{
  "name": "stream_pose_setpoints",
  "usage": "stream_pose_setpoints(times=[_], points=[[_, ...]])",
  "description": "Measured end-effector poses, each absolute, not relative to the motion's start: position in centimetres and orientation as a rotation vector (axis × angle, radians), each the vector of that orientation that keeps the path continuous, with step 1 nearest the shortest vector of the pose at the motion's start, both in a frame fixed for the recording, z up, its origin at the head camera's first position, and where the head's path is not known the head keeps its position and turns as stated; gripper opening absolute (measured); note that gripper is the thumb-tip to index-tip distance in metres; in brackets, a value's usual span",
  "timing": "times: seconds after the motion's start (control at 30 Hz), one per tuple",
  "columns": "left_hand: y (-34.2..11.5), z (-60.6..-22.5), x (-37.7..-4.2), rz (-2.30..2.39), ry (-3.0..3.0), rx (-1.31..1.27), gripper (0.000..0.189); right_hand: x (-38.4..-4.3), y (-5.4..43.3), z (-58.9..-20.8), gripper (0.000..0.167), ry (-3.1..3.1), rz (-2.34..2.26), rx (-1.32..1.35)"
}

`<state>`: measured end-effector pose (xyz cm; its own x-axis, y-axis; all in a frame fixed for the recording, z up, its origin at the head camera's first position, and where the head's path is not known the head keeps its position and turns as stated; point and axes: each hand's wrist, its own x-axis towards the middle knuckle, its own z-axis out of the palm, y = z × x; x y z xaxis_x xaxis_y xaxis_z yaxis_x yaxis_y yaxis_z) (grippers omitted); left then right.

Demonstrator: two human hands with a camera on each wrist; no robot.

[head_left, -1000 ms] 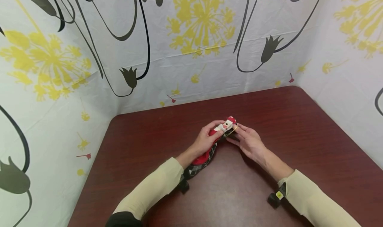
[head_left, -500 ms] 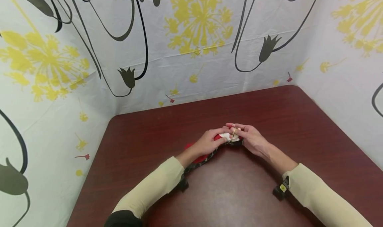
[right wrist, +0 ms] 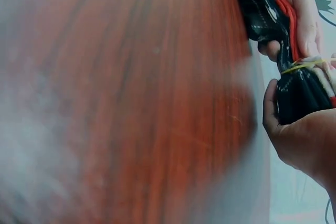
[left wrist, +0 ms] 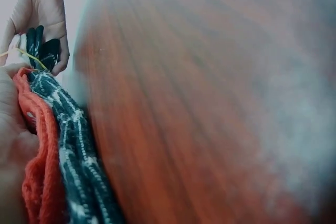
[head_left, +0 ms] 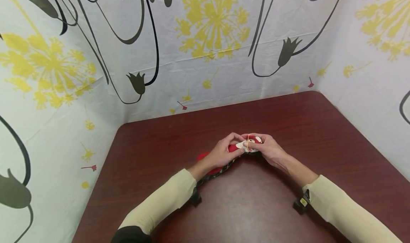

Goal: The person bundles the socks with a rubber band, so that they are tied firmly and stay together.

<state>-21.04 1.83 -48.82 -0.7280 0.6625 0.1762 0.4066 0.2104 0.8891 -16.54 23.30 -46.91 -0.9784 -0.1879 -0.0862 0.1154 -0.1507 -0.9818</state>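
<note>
A red sock point(left wrist: 42, 156) with a white-and-red Santa face lies together with a black-and-grey argyle sock point(left wrist: 79, 150). A thin yellow rubber band point(right wrist: 299, 67) loops around both near one end, drawing them in. My left hand point(head_left: 222, 151) grips the socks just to the left of the band, thumb on the near side. My right hand point(head_left: 272, 150) holds the end past the band, its thumb by the Santa face and the black end point(right wrist: 296, 95) of the argyle sock against its fingers. The rest of the socks trails under my left wrist.
The dark red-brown wooden table point(head_left: 166, 143) lies beneath both hands. A white cloth with yellow and grey flower prints point(head_left: 205, 79) hangs behind and at both sides. Small black cameras point(head_left: 301, 204) are strapped at the wrists.
The rubber band, earlier stretched at the right fingertips by the sock tips, now sits around the socks farther in. My right hand has come round the end, and the bundle has tilted flatter.
</note>
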Motion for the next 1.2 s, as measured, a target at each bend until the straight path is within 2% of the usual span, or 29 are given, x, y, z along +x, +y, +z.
stream_pose_setpoints(times=[0.57,1.2], points=[[1.59,-48.80,-21.03,1.606,2.387,0.948,0.031,-16.13,23.28,-46.80,0.047,2.061,-2.151,-0.080],[1.88,-48.91,-21.20,1.492,2.379,0.939,0.026,-16.52,23.57,-46.58,0.031,2.218,-1.948,-0.104]])
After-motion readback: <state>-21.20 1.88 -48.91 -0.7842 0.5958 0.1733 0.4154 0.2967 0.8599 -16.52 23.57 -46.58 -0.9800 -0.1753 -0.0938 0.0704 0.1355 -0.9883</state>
